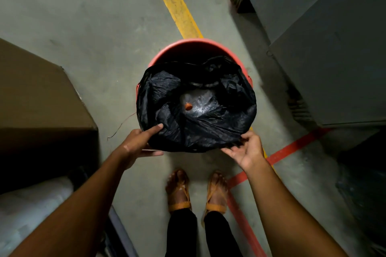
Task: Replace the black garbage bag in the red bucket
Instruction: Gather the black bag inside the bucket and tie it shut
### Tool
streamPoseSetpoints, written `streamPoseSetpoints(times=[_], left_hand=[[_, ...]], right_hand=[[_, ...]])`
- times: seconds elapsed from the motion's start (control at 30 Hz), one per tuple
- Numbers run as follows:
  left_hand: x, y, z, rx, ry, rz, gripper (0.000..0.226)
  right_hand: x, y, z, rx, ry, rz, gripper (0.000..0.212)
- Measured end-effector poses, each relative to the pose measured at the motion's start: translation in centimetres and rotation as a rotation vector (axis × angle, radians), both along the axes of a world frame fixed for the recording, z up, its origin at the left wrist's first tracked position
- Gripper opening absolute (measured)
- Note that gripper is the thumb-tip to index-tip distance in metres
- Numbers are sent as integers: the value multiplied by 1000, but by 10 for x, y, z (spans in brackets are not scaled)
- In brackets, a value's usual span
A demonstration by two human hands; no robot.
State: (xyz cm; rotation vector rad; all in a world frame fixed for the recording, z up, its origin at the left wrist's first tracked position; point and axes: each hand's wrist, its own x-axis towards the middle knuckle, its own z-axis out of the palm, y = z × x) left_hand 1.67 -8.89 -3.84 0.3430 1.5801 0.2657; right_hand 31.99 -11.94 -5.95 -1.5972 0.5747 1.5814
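Note:
The red bucket (194,48) stands on the concrete floor in front of my feet. A black garbage bag (208,129) lines it, and its edge is folded over the near rim. Inside the bag lies a clear plastic bottle (200,102) with an orange cap. My left hand (140,144) pinches the bag's near-left edge, thumb on top and fingers underneath. At the near-right edge, my right hand (246,150) grips the plastic with curled fingers.
A brown cardboard box (41,98) sits at the left, with a pale roll (31,204) below it. Grey metal cabinets (325,37) stand at the right. Yellow tape (175,2) and red tape (296,146) cross the floor. A thin wire (121,125) lies left of the bucket.

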Motion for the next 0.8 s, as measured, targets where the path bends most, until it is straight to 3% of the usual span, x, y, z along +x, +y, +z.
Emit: streamPoseSetpoints(times=[0.1, 0.23, 0.37, 0.5, 0.67, 0.73, 0.8], left_hand=[[6, 0, 7, 30, -14, -63, 45], [11, 5, 8, 118, 105, -66, 32], [12, 6, 9, 156, 75, -22, 30], [11, 9, 11, 184, 119, 8, 29], [5, 21, 15, 241, 206, 8, 16], [1, 32, 17, 234, 204, 62, 28], [-4, 46, 17, 225, 183, 149, 42]], right_hand=[[-1, -1, 7, 8, 97, -32, 23], [-6, 3, 9, -68, 43, 66, 33], [-6, 15, 19, -123, 10, 134, 12], [1, 38, 43, 51, 38, 169, 3], [14, 65, 60, 193, 10, 69, 8], [21, 76, 62, 150, -6, -8, 17], [29, 87, 62, 72, -50, 46, 33]])
